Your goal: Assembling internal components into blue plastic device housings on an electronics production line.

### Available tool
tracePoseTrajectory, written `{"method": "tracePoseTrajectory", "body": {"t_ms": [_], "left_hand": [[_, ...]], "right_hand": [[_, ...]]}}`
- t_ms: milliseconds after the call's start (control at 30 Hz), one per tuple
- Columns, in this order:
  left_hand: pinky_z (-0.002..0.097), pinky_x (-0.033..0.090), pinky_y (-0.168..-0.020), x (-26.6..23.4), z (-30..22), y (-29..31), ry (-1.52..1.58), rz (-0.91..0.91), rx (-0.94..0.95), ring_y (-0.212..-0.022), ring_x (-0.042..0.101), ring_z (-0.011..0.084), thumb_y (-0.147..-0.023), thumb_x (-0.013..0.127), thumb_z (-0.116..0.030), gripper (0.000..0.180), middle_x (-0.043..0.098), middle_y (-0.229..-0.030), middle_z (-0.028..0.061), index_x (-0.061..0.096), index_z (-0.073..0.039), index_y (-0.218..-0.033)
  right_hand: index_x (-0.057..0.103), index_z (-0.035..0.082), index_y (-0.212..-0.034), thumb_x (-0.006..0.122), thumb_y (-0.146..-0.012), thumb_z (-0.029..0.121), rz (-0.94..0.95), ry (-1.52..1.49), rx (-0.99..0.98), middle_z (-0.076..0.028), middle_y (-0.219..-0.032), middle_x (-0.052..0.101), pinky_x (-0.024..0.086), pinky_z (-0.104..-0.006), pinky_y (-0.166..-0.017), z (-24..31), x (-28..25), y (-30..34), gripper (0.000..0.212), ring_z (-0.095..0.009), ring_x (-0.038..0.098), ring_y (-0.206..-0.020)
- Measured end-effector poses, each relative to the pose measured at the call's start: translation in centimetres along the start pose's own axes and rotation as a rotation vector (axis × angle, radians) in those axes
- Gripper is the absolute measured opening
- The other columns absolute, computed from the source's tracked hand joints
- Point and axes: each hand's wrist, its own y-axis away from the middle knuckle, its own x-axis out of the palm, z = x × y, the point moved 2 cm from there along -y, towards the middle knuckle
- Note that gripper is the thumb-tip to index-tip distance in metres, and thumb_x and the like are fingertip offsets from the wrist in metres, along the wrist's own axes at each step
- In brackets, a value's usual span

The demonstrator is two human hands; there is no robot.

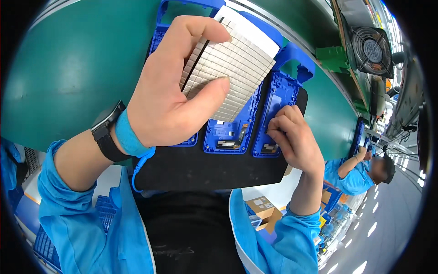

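Left hand (166,98) grasps a gridded silvery sheet (246,68); right hand (294,139), bunched, any contents indiscernible, is nearer the rightmost blue housing (284,89), which lies on the black mat (205,171) partly beneath that hand's left side, long axis running outward and slightly rightward.

A blue, white-edged jacket (119,246) opens over black clothing (187,228); the left wrist (94,149) wears a black watch (108,140) and blue wristband (128,133) with cord (136,170).

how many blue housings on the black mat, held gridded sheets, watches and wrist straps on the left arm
Blue housings on black mat: 3
Gridded sheet in left hand: 1
Black watch: 1
Blue wrist strap: 1
Total: 6
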Motion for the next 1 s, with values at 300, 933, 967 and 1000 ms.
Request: {"method": "tracePoseTrajectory", "body": {"t_ms": [300, 933, 967, 1000], "left_hand": [[0.0311, 0.049, -0.095, -0.1, 0.0, 0.1, -0.031, -0.004, 0.014, -0.115, 0.059, 0.0182, -0.090, 0.055, 0.008, 0.049, 0.056, -0.128, 0.0157, 0.037, -0.004, -0.134], [0.0312, 0.049, -0.096, 0.1, 0.2, 0.1, 0.013, -0.027, 0.031, -0.117, 0.059, 0.0193, -0.090, 0.057, 0.006, 0.049, 0.056, -0.129, 0.0162, 0.038, -0.004, -0.135], [0.0312, 0.049, -0.096, 0.1, 0.2, 0.1, 0.015, -0.027, 0.028, -0.117, 0.059, 0.0193, -0.090, 0.057, 0.006, 0.049, 0.056, -0.129, 0.0162, 0.038, -0.004, -0.135], [0.0313, 0.049, -0.095, 0.1, 0.2, 0.1, 0.008, -0.019, 0.029, -0.117, 0.059, 0.0193, -0.091, 0.057, 0.006, 0.050, 0.056, -0.129, 0.0165, 0.038, -0.005, -0.135]], "right_hand": [[0.066, 0.002, -0.086, 0.073, -0.077, -0.003, -0.103, -0.026, 0.063, -0.009, -0.086, 0.056, 0.045, -0.0360, -0.073, 0.0, 0.3, 0.5, 0.012, -0.027, 0.055, -0.083], [0.063, 0.000, -0.086, 0.068, -0.079, -0.005, -0.072, -0.009, 0.027, -0.009, -0.090, 0.056, 0.043, -0.0338, -0.070, -0.5, 0.7, 2.9, 0.011, -0.026, 0.052, -0.084], [0.063, 0.001, -0.086, 0.068, -0.079, -0.005, -0.083, -0.005, 0.037, -0.009, -0.090, 0.055, 0.043, -0.0340, -0.070, -0.5, 0.7, 2.9, 0.010, -0.026, 0.052, -0.084], [0.063, 0.001, -0.086, 0.069, -0.080, -0.004, -0.095, -0.001, 0.047, -0.009, -0.089, 0.055, 0.043, -0.0341, -0.070, -0.5, 0.7, 2.9, 0.010, -0.026, 0.052, -0.084]]}}
